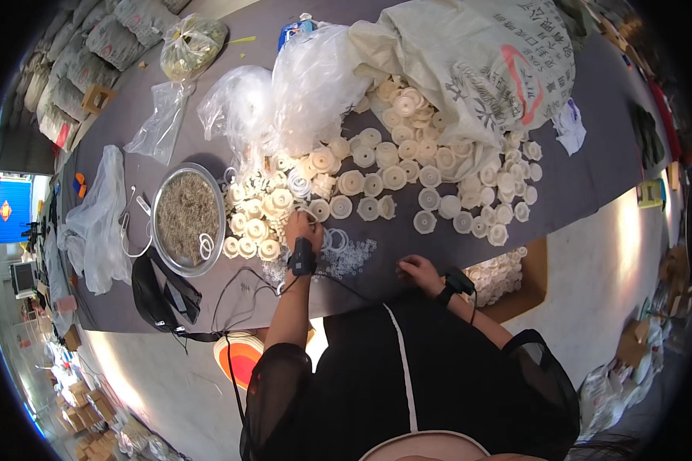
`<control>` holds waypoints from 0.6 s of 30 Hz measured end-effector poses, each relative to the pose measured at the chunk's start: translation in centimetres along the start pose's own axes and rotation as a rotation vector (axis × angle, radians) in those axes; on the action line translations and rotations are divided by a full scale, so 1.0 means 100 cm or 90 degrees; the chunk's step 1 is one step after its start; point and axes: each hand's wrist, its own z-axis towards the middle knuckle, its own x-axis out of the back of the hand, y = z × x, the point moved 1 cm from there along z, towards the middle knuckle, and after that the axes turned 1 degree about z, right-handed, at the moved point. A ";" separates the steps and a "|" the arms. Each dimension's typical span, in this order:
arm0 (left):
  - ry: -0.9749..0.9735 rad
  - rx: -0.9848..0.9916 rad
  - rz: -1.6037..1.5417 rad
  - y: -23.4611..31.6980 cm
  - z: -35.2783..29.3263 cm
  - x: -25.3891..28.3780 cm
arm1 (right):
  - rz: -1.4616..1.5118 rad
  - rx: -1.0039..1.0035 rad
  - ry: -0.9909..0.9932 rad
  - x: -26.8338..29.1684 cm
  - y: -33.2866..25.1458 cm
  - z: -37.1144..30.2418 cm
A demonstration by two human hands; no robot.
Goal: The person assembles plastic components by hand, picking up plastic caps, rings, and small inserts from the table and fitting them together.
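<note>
Of your two hands, the left hand is bent over at the near edge of the pile, fingers curled down; whether they grip anything you cannot tell from here. Your right hand hangs near the table's front edge, loosely half-curled, any small thing between its fingertips too unclear to tell. Around your left hand lie cream discs, dozens, too heaped to count: round and matt, with raised central hubs, some edges notched. Just beside that hand are a few white rings and many small clear pieces. Farther left sits one round metal tray of brownish bits; beyond the discs, one big printed sack.
</note>
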 end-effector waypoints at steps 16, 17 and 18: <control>0.028 0.333 -0.407 -0.032 -0.115 0.004 | -0.855 0.716 0.026 -0.071 -0.069 0.083; 0.036 0.340 -0.404 -0.036 -0.122 0.004 | -0.855 0.719 0.014 -0.075 -0.072 0.089; 0.048 0.355 -0.416 -0.035 -0.126 0.007 | -0.916 0.744 0.060 -0.076 -0.072 0.096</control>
